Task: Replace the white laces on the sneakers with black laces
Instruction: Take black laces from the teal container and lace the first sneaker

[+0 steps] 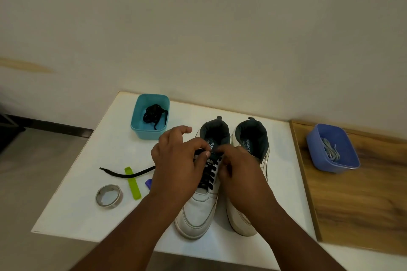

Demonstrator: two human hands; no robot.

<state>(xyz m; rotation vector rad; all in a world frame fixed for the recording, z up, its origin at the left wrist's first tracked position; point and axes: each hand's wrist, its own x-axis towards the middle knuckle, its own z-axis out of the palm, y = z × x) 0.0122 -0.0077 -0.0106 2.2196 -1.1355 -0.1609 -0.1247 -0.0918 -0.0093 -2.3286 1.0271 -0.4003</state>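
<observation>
Threading the black lace (207, 174) through the top eyelets of the left shoe (198, 211), by the look of it; head view is the only one. Left hand (176, 167) sits over the shoe's outer side, thumb and forefinger pinching the lace near the tongue, its other fingers loosely spread. Right hand (237, 174) is curled in from the other side, fingertips meeting the left's at the same spot; it seems to pinch the lace end too, but the tip itself is hidden. Lace already crosses in several rows beneath the hands, so this shoe is probably nearly done. Free lace tail (127, 174) trails out left of the left hand, across a green strip (132, 183). Right shoe (248, 182) is just beside, under the right forearm, and no laces show on it. Spare black lace (154, 113) waits in the teal tub (135, 125) beyond the left hand; white laces (330, 152) are in the blue tub (352, 164) well right of the right hand. Tips: keep the lace flat, feed the aglet straight, steady the eyelet flap with the other hand, then even out both tails. Risk: the left tail snagging the strip or the tape roll (109, 196).
</observation>
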